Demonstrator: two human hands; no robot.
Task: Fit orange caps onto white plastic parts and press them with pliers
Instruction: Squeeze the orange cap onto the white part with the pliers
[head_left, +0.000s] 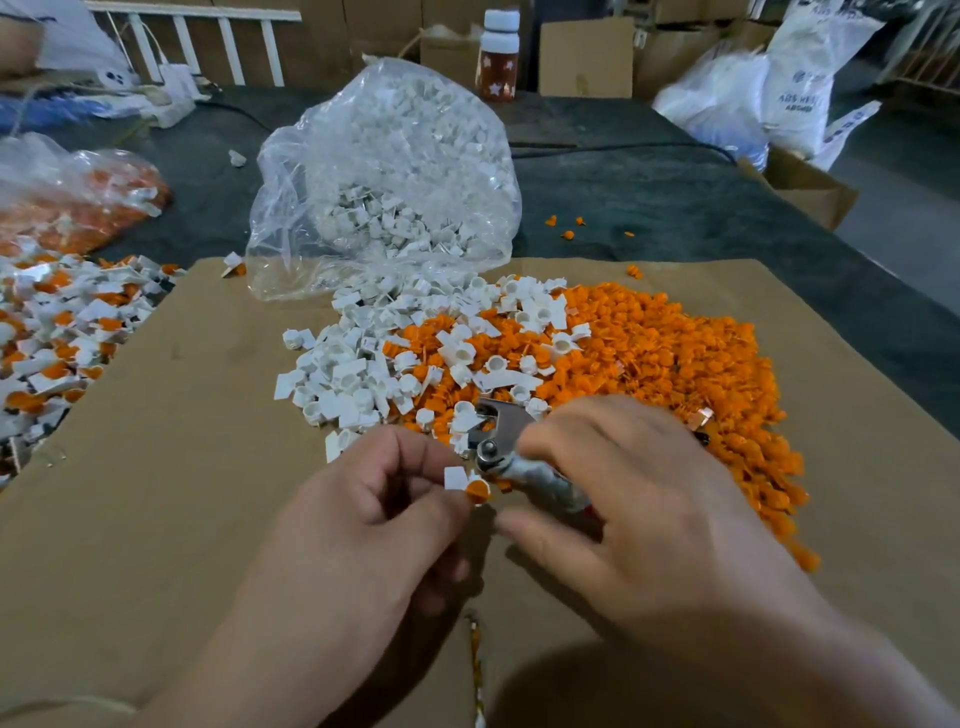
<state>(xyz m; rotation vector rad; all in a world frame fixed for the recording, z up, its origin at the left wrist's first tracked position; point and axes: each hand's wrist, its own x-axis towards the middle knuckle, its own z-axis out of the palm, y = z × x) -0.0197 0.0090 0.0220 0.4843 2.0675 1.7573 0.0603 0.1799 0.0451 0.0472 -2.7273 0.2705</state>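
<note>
Here we go: the left hand (384, 499) pinches the white part (456, 477), orange cap (478, 491) on it, just beside the pliers (493, 431) gripped by the right hand (639, 499) (jaws pointing away, up-left).

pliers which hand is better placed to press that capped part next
Right. The right hand grips the pliers, their head just beside the capped white part, which the left hand is pinching.
</note>
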